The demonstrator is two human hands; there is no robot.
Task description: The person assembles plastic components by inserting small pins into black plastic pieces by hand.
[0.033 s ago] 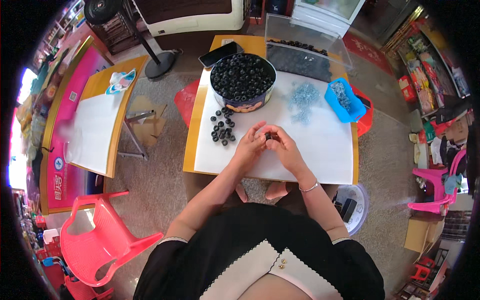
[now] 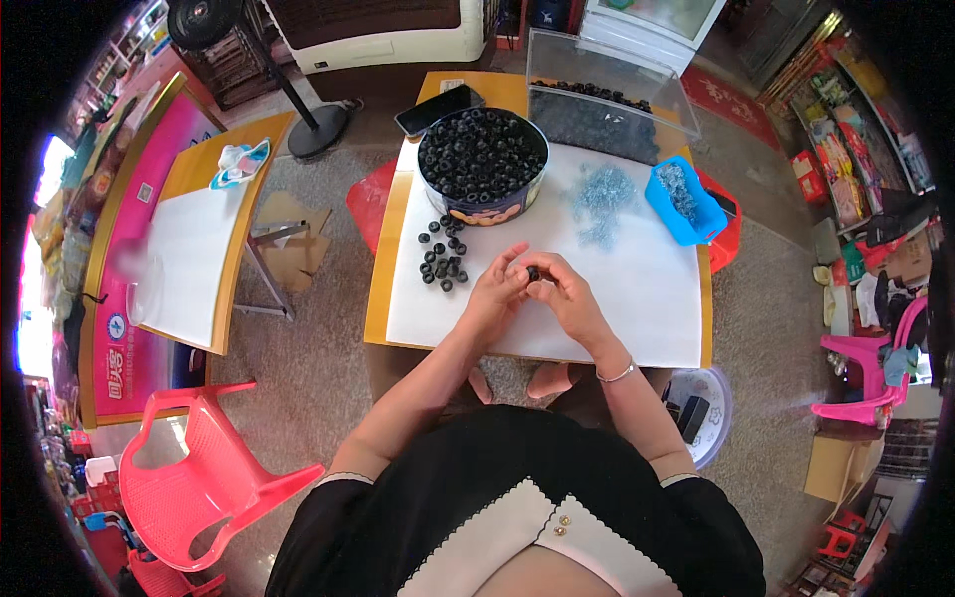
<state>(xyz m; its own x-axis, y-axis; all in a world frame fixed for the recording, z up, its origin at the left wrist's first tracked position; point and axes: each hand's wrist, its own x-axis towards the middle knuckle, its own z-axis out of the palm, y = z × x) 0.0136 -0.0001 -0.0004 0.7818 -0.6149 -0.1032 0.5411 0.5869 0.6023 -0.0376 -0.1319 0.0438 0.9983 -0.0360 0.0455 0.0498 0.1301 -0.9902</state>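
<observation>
Over the near middle of the white-covered table, my two hands meet at a small black ring-shaped piece (image 2: 533, 273). My right hand (image 2: 569, 298) pinches it between thumb and fingers. My left hand (image 2: 491, 297) steadies it from the other side, its fingers partly curled. Beyond my left hand lie several loose black ring-shaped pieces (image 2: 441, 269). A round tub (image 2: 484, 214) heaped with the same pieces stands behind them. Small clear bluish pieces (image 2: 603, 199) are spread on the white sheet past my right hand. More of these fill a blue plastic basket (image 2: 708, 229) at the right.
At the table's far side stand a clear lidded box (image 2: 597, 134) holding black pieces and a dark phone (image 2: 438, 109). Red stools (image 2: 371, 204) flank the table. A pink chair (image 2: 204, 473) and a side table (image 2: 199, 239) are left; a round basin (image 2: 708, 438) sits low right.
</observation>
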